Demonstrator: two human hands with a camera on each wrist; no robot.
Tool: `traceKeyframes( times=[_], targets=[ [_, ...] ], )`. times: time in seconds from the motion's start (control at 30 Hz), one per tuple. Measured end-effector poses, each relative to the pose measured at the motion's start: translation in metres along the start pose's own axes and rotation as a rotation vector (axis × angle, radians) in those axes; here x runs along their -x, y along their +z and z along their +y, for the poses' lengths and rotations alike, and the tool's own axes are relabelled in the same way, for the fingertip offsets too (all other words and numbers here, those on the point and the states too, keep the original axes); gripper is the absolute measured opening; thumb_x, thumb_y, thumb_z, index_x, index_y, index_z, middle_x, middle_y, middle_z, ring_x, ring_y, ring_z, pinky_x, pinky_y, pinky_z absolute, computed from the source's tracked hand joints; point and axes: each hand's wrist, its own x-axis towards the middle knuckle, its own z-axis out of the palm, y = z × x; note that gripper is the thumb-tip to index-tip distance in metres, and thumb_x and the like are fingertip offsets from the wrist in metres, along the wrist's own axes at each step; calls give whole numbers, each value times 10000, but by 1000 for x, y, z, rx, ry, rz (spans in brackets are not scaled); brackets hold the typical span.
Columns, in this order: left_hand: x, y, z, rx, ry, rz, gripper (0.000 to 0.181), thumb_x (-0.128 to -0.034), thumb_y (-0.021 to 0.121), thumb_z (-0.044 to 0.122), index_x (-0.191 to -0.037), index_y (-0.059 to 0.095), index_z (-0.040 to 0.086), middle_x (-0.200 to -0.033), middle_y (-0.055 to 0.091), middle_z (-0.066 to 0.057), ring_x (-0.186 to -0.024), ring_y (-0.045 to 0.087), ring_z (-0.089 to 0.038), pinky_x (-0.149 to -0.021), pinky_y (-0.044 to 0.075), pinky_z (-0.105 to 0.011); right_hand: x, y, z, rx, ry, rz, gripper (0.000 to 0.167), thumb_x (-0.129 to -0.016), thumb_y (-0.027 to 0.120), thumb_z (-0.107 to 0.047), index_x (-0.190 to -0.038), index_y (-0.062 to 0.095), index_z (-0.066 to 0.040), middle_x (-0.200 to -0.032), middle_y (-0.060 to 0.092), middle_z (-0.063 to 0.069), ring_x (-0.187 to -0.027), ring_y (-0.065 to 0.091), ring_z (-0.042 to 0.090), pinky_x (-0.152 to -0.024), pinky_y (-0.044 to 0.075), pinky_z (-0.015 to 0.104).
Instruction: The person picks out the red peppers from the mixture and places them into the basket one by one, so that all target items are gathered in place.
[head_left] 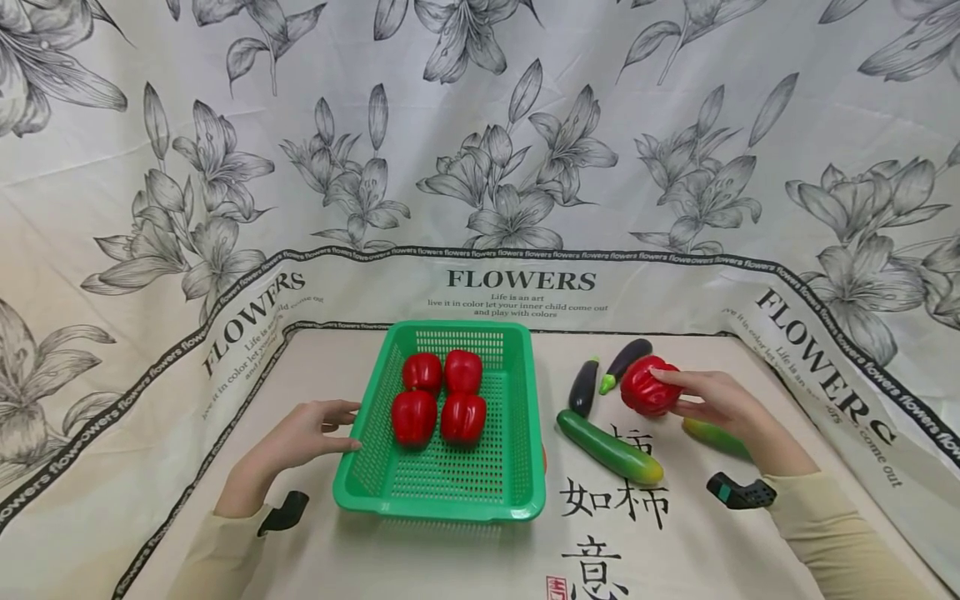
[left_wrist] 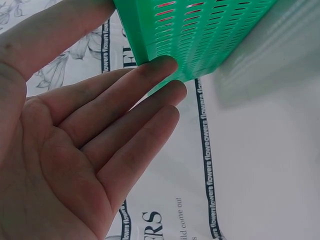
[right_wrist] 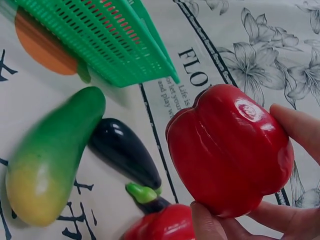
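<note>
My right hand holds a glossy red bell pepper between thumb and fingers, above the right side of the table. Beneath it, partly hidden, lies a second red bell pepper. At the left side of a green plastic basket, my left hand holds the rim, thumb over the edge. Its other fingers extend along the outer wall in the left wrist view. Several red bell peppers sit grouped inside the basket, toward its left and far part.
Right of the basket lie two dark eggplants and a green cucumber with a yellow end. Another green-yellow vegetable is partly covered by the right hand. A flower-printed curtain rises behind and at both sides of the table.
</note>
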Motion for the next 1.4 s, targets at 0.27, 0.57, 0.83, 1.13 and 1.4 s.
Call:
traceKeyframes(
  times=[0.27,0.57,0.83,1.13,1.4],
  targets=[
    [2,-1,4,-6,3,3,608,-797,760,293,-1293,555,8,-1211,636,-172,-1115,596,-384,-917,514,-522,6,16,-11,34,-51,-61,809,-914,578,-457,-1421,297,107,-1228,535,136,-942,615,114,-903,542,283],
    [2,0,5,-18,13,9,615,-798,758,300,-1292,552,-3,-1208,637,-177,-1109,606,-366,-915,520,-508,8,30,-21,5,-83,-107,782,-919,598,-395,-1401,282,134,-976,666,-21,-890,685,139,-852,567,305],
    [0,1,3,-11,-2,10,602,-796,762,282,-1288,555,4,-1216,634,-175,-1111,607,-357,-917,522,-499,14,43,-32,40,-115,-126,740,-908,613,-387,-1373,322,110,-1005,666,7,-902,679,138,-852,566,293],
    [0,1,2,0,-9,4,603,-793,765,275,-1290,555,7,-1236,622,-178,-1119,603,-358,-920,521,-498,10,61,-44,17,-135,-191,736,-902,636,-339,-1368,339,147,-1053,657,76,-926,683,179,-863,563,335],
    [1,1,1,-5,4,-2,604,-804,754,279,-1298,545,0,-1230,625,-182,-1124,600,-363,-927,514,-507,2,76,-49,32,-168,-248,661,-911,621,-337,-1335,414,126,-1074,648,87,-953,678,222,-861,565,337]
  ],
)
